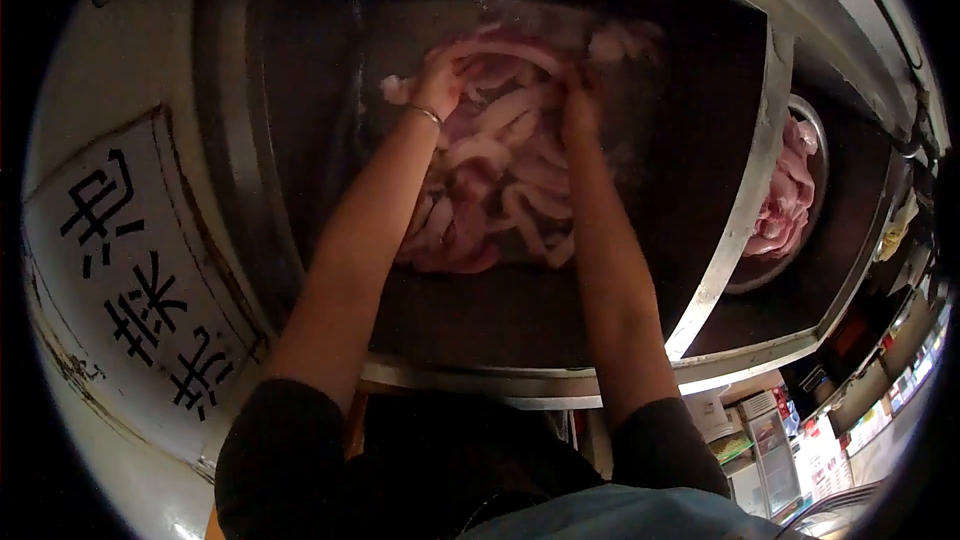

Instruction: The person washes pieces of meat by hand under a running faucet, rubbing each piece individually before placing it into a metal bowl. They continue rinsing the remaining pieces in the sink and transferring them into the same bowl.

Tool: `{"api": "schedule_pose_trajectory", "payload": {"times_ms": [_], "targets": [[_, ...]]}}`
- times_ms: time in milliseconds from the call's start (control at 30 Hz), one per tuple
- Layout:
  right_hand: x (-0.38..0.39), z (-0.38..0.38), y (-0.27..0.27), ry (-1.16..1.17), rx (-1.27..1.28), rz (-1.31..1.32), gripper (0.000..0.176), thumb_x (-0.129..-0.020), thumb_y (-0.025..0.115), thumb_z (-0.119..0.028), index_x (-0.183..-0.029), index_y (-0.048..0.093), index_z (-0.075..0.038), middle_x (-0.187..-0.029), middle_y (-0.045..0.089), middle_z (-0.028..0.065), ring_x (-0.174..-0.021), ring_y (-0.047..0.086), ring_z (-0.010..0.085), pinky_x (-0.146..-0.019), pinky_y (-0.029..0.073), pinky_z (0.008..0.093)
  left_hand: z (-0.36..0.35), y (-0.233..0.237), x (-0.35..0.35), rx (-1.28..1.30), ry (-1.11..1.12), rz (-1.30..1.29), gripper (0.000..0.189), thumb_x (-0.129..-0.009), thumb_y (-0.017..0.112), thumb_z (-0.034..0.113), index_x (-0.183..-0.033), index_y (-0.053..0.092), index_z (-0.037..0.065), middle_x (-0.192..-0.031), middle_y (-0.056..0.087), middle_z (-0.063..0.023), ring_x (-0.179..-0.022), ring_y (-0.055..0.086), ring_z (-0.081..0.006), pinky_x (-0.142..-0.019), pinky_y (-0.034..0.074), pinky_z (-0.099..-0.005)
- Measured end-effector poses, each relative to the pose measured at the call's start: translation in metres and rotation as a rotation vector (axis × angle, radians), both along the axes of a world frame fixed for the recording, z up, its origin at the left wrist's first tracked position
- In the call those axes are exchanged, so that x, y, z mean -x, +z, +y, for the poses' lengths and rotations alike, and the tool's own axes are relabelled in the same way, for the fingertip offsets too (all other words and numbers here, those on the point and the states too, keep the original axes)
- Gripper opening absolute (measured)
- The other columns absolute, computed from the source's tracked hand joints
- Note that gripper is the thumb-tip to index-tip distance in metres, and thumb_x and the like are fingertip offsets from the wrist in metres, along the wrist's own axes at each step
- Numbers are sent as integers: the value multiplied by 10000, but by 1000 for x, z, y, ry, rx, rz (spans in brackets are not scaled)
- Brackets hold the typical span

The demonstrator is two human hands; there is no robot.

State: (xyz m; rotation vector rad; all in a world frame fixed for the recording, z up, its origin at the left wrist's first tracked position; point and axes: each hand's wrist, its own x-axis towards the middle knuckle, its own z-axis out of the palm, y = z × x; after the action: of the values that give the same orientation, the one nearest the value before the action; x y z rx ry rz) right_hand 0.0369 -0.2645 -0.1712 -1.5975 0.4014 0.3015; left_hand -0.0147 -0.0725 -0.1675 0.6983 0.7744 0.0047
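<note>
Pale pink strips of raw meat [480, 155] lie heaped in the large metal sink [680, 190], in what looks like water. One long meat strip [505, 47] arches across the top of the heap, its two ends in my hands. My left hand [440, 82], with a thin bracelet at the wrist, has its fingers closed around the left end. At the other end, my right hand [580, 100] grips the strip; shadow hides part of its fingers. A smaller piece of meat [625, 40] rests at the sink's far right.
Beyond the metal divider [735, 240], a second basin holds a round metal bowl [820, 160] of raw meat. A white sign [145, 280] with black characters is on the left. The sink's front rim [490, 383] runs under my forearms. Shelves with goods [790, 450] stand lower right.
</note>
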Motion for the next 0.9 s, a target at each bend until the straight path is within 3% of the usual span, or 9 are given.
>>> {"api": "schedule_pose_trajectory", "payload": {"times_ms": [200, 267, 400, 467, 533, 700, 767, 833, 900], "targets": [[0, -14, -24, 64, -12, 56, 242, -822, 532, -243, -920, 579, -28, -861, 552, 35, -773, 467, 124, -687, 393, 264, 3, 0, 7, 67, 68, 48, 237, -801, 508, 168, -996, 518, 35, -957, 540, -111, -889, 532, -209, -790, 461, -317], [-2, -12, -25, 76, -38, 39, 247, -825, 530, -251, -920, 580, -28, -858, 553, 30, -768, 465, 125, -682, 395, 266, 12, -19, 11, -335, -307, 157, 279, -807, 507, 198, -1031, 504, 32, -917, 550, -98, -852, 538, -198, -746, 457, -290], [0, -9, -23, 252, 35, -45, 369, -800, 569, -250, -1085, 511, -24, -1012, 540, 102, -847, 524, 210, -739, 436, 319, -6, 24, -1, -494, -362, 64, 307, -812, 512, 248, -996, 527, 2, -879, 572, -111, -779, 554, -196, -694, 452, -285], [-4, -8, -13, 213, -121, 99, 368, -809, 557, -237, -1102, 502, -21, -1031, 532, 102, -858, 529, 224, -755, 437, 323, -9, 32, -5, -1085, -854, 81, 330, -814, 514, 287, -931, 555, -19, -811, 592, -141, -725, 569, -216, -671, 448, -311], [-6, -8, -10, 30, -106, 177, 302, -796, 585, -312, -938, 584, -46, -854, 553, 31, -767, 465, 123, -678, 392, 257, -11, -3, 5, -1166, -800, 48, 336, -817, 511, 300, -896, 561, -23, -791, 592, -155, -715, 571, -221, -664, 442, -319], [2, 1, 1, -58, -202, 198, 286, -799, 580, -287, -954, 581, -47, -861, 563, 35, -737, 493, 134, -648, 410, 244, -10, -17, 10, -1115, -616, 243, 337, -822, 509, 318, -878, 568, -9, -742, 596, -177, -716, 578, -230, -667, 437, -324], [5, 5, 5, -93, -346, 212, 276, -801, 575, -275, -959, 579, -49, -862, 568, 35, -722, 505, 131, -631, 418, 236, -2, -53, 19, -1288, -496, -137, 357, -823, 509, 331, -866, 561, -19, -784, 598, -181, -731, 578, -228, -679, 441, -322], [3, -3, -16, 361, 296, -246, 282, -807, 560, -243, -1002, 561, -41, -872, 577, 48, -728, 537, 123, -607, 440, 236, -15, 10, 10, -1220, -601, -78, 355, -825, 509, 332, -880, 560, -14, -815, 599, -171, -757, 574, -219, -684, 440, -316], [1, -6, -20, 318, 101, -54, 285, -806, 559, -234, -1006, 561, -32, -878, 584, 57, -746, 546, 127, -623, 445, 242, -19, 31, 8, -1144, -702, -17, 353, -826, 508, 333, -895, 558, -9, -847, 600, -161, -783, 570, -209, -688, 438, -310]]}}
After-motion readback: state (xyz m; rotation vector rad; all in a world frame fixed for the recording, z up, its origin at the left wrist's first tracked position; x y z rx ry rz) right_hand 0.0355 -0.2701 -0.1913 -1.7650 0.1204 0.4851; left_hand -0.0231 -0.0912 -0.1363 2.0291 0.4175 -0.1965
